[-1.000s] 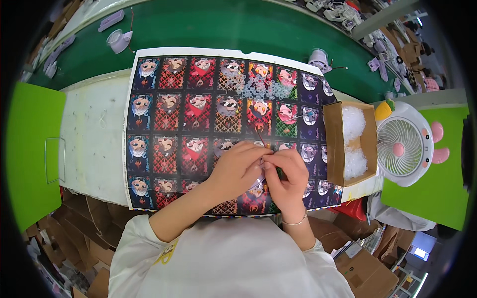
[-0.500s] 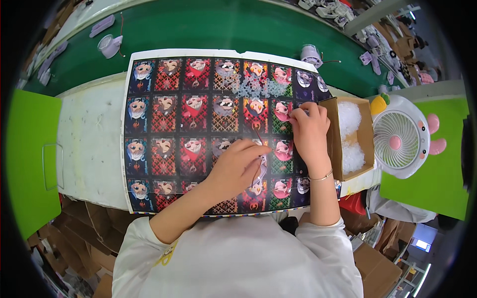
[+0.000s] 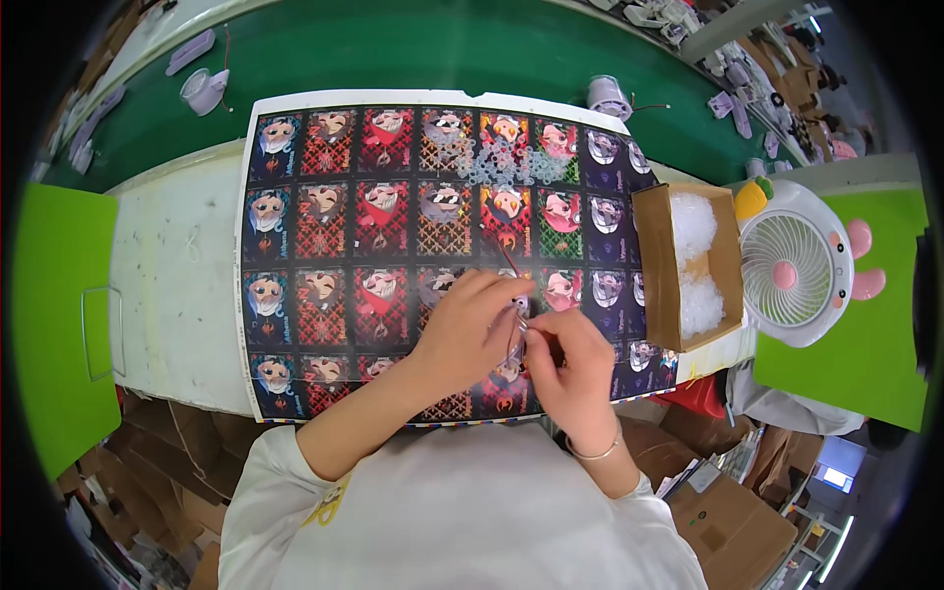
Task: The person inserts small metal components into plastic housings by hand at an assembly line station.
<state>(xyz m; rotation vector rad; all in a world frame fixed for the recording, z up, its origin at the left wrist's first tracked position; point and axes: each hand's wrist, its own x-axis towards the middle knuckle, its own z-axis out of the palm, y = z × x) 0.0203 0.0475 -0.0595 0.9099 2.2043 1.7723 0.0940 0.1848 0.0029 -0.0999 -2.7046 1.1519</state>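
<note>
My left hand (image 3: pixel 464 329) is closed around a small pale lilac part (image 3: pixel 521 305) over the middle of the printed sheet (image 3: pixel 324 236). A thin red-and-dark wire (image 3: pixel 504 254) sticks out past its fingers. Thumb and fingers of my right hand (image 3: pixel 570 369) pinch together right at this part, close to my left fingertips. Something slim and shiny shows at the right fingertips, too small to name. Farther off on the sheet lies a loose heap of small clear ring-like pieces (image 3: pixel 506 164).
An open cardboard box (image 3: pixel 667 270) with clear plastic bundles stands at the sheet's right edge, beside a white fan (image 3: pixel 787 265). Behind runs a green conveyor belt (image 3: pixel 393 49) carrying pale housings (image 3: pixel 204 91) with wires. Bright green panels (image 3: pixel 69 295) flank the table.
My right hand has come from near the box, left and toward me, to the part in my left hand. The left hand has stayed nearly in place.
</note>
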